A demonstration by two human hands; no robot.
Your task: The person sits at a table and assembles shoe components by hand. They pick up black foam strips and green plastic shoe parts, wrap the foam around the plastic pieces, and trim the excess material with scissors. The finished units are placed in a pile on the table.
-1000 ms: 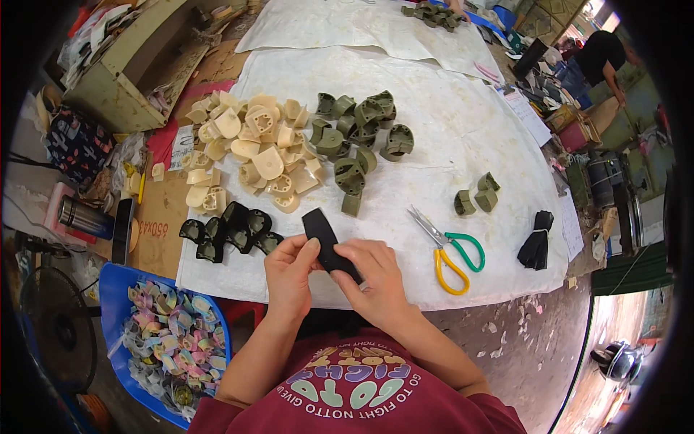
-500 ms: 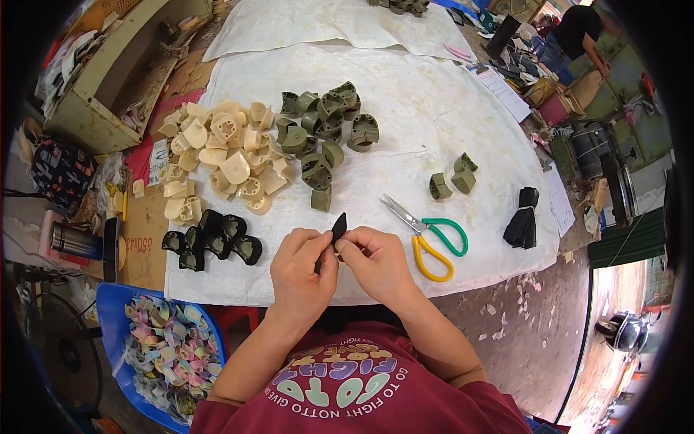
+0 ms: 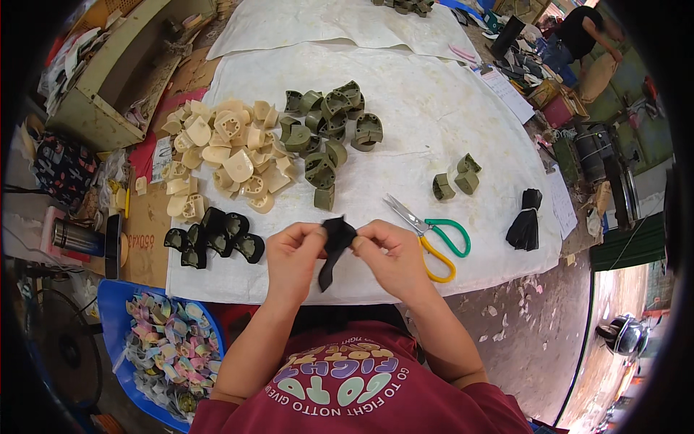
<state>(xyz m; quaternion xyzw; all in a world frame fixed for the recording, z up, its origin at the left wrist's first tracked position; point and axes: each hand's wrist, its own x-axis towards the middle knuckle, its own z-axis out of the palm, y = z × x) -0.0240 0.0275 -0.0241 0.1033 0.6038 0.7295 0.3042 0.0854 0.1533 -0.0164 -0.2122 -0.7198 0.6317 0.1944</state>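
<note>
Between my two hands, over the near edge of the covered table, a piece of soft black fabric (image 3: 336, 239) is stretched, with a narrow end hanging down. My left hand (image 3: 293, 253) pinches its left edge between thumb and fingers. On the opposite edge, my right hand (image 3: 390, 253) has a pinch grip too. Scissors (image 3: 426, 230) with one green and one yellow handle lie just right of my right hand, blades apart. Several black-covered heel-shaped pieces (image 3: 215, 235) sit to the left of my left hand.
Cream heel-shaped pieces (image 3: 235, 155) are heaped at the left, beside olive-green ones (image 3: 332, 119). Two more green pieces (image 3: 467, 181) and a tied black fabric bundle (image 3: 525, 220) lie at right. A blue bin (image 3: 112, 304) of colourful scraps stands below left. A person (image 3: 578, 36) works far right.
My hands have moved slightly apart, and the black fabric, folded narrow before, is now spread open between them. The far person has shifted a brown sheet.
</note>
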